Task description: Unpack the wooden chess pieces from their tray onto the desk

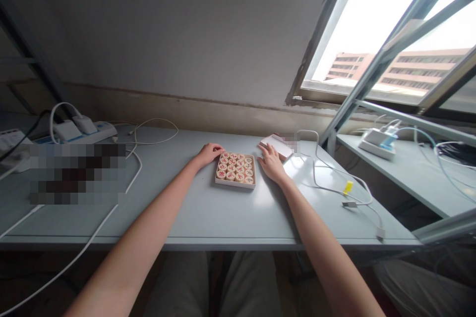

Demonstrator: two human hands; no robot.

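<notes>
A shallow white box [235, 185] on the desk holds rows of round wooden Chinese chess pieces [240, 168], most marked in red, with dark-marked ones in the right column. My left hand [208, 155] is at the box's far left corner, its fingers curled together; whether they grip anything there is hidden. To the right of the box, my right hand [273, 162] lies with fingers apart, its fingertips on the near left edge of a white box lid [281, 147]. That lid rests at an angle on the desk.
White cables [344, 190] with a yellow tag [348, 187] trail over the right of the grey desk [230, 223]. At left stand a power strip [106, 131] with chargers, more cable and a blurred-out item [78, 173]. A wall, metal frame and window border the desk.
</notes>
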